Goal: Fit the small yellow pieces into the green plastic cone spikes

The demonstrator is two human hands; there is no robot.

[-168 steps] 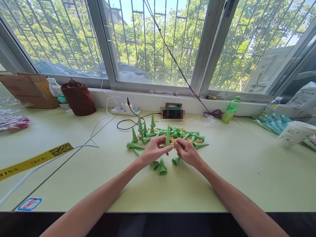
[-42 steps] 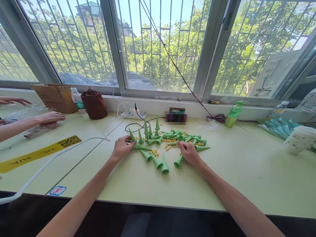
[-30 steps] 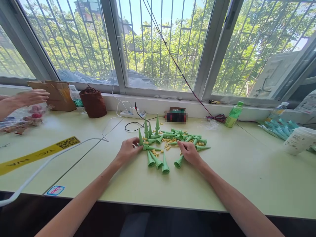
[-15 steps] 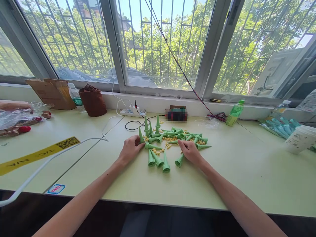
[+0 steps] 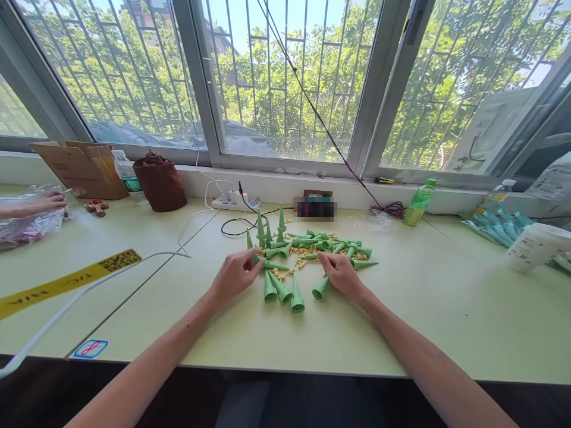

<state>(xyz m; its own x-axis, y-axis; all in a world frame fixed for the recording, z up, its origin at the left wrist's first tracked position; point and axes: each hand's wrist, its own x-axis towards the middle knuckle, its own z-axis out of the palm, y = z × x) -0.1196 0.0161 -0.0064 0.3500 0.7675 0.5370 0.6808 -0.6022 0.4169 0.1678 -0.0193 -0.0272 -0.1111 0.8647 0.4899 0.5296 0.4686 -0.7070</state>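
A heap of green plastic cones (image 5: pixel 312 244) lies mid-table, some upright, most on their sides, with small yellow pieces (image 5: pixel 285 272) scattered among them. My left hand (image 5: pixel 236 274) is at the heap's left edge, thumb and fingers pinched on the wide end of a lying green cone (image 5: pixel 273 265). Just behind it stands an upright cone (image 5: pixel 248 240). My right hand (image 5: pixel 341 273) rests on the table at the heap's front right with its fingers curled down. Whether it holds anything is hidden. A cone (image 5: pixel 320 289) lies against its left side.
Another person's hand (image 5: pixel 40 205) rests on a plastic bag at far left. Along the sill stand a cardboard box (image 5: pixel 75 166), water bottle (image 5: pixel 125 172), brown pouch (image 5: pixel 159 181), power strip (image 5: pixel 234 202) and green bottle (image 5: pixel 419 202). A white cup (image 5: pixel 533 246) and teal cones (image 5: pixel 504 223) are right.
My left hand slid right from the heap's far left edge to the lying cone and pinched it. My right hand has barely moved. The other person's hands drew back left.
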